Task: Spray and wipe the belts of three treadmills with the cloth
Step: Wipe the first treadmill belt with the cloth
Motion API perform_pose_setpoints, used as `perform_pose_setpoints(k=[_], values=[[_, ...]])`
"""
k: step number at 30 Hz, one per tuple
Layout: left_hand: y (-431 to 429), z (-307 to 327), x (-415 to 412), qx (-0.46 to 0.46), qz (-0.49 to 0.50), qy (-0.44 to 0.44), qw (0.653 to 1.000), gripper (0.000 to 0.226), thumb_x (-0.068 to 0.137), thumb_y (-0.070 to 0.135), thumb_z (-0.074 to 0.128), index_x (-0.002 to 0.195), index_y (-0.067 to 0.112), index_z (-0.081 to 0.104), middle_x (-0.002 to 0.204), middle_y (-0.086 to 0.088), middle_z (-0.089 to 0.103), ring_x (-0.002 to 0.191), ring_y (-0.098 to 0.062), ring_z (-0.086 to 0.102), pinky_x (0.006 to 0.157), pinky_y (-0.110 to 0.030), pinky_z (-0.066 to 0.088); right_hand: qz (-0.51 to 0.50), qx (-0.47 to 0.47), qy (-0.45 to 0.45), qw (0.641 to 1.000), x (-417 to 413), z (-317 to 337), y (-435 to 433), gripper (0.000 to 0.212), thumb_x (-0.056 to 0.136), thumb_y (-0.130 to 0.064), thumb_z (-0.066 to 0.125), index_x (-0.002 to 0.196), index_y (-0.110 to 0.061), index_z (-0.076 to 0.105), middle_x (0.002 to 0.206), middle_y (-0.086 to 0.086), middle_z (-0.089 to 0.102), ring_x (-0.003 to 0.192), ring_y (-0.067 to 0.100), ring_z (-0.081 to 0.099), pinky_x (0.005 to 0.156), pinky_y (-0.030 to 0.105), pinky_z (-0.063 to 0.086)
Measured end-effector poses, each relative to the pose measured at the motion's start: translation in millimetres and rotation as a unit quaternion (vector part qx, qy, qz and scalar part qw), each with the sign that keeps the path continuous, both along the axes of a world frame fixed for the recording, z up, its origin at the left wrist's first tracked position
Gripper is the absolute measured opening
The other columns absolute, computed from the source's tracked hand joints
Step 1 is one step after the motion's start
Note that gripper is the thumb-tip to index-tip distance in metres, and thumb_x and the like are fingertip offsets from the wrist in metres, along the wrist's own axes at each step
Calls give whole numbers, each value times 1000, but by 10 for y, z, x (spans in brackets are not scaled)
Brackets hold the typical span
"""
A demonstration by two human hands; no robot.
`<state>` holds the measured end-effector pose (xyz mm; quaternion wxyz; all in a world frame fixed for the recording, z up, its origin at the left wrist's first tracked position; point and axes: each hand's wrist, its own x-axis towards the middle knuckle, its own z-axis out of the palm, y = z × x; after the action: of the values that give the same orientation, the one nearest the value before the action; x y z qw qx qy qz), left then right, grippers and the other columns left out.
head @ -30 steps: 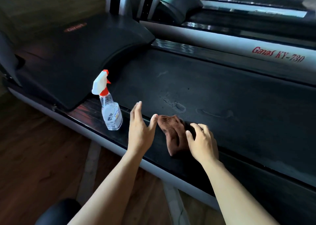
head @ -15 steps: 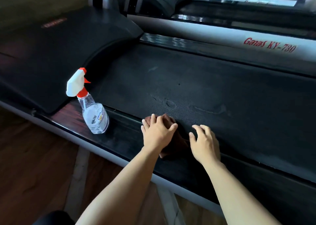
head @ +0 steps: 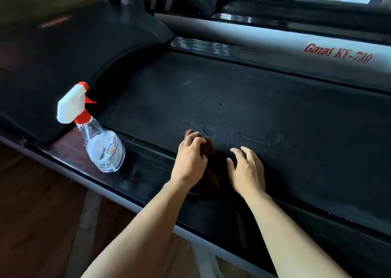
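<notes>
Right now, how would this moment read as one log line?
left hand: grips cloth on belt | right hand: open beside cloth | spray bottle: upright on side rail

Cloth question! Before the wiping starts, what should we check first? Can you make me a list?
1. Cloth held: ok. The left hand grips it.
2. Cloth on the belt: ok. It lies at the belt's near edge.
3. Belt sprayed: ok, probably. Wet-looking marks show to the right of the hands.
4. Spray bottle out of the way: ok. It stands upright on the side rail, left of the hands.
5. Right hand clear of the wiping path: not ok. It is open, close beside the cloth.
6. Belt stopped: cannot tell from one picture.
</notes>
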<state>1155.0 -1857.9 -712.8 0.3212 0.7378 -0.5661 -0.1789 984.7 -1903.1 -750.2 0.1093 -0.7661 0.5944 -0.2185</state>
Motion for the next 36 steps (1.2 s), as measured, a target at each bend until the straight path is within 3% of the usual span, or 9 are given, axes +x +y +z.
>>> perform_pose_setpoints(k=[3,7,10,15,18,25,30,36], values=[[-119,6,188,-26,-17,-19,999,51,80,0,69,130,7,59,153,-10,41,144,-29,34,116,-21,19,8,7,1,1000,26,0,-115,37,93,-30,64,128,-16,63,137,15,55,131,35,48,108,53,38],[-368,89,486,-22,-32,-69,997,54,79,6,72,131,6,59,152,-12,38,140,-33,40,119,-38,32,27,22,13,999,59,-13,-248,39,95,-33,60,132,-19,60,144,13,50,137,34,41,112,53,33],[-526,63,649,5,-42,-117,992,55,82,11,72,134,6,57,155,-14,33,140,-34,40,116,-34,32,30,38,27,998,74,-33,-322,41,99,-36,54,137,-23,55,151,10,43,143,32,32,117,50,25],[-555,-32,473,149,29,-182,972,61,97,38,48,154,20,35,167,-9,17,153,-40,2,125,-45,10,30,43,54,997,79,-83,-453,43,99,-38,52,140,-24,52,153,10,40,145,34,28,118,52,22],[-435,-147,239,158,35,-200,966,67,101,51,39,161,32,16,170,-6,7,154,-38,-9,125,-47,5,28,27,63,997,121,-102,-551,45,97,-40,55,138,-23,54,152,13,42,144,38,30,116,57,24],[-617,-264,442,176,18,-229,957,61,106,50,26,161,37,4,170,-2,-2,155,-34,-12,126,-44,4,45,32,89,995,306,-119,-869,51,99,-47,48,146,-29,45,160,13,28,148,39,19,118,59,14],[-848,-335,649,178,29,-221,959,60,106,49,25,161,38,5,171,0,-2,156,-32,-10,126,-44,5,28,48,110,992,379,-236,-914,56,99,-52,40,152,-34,35,164,9,20,151,35,13,120,56,6],[-1114,-351,834,177,56,-214,959,59,106,50,26,161,40,6,170,2,-2,156,-31,-9,127,-45,5,18,38,123,992,399,-276,-924,58,97,-55,31,151,-35,36,163,7,24,150,35,17,120,57,11]])
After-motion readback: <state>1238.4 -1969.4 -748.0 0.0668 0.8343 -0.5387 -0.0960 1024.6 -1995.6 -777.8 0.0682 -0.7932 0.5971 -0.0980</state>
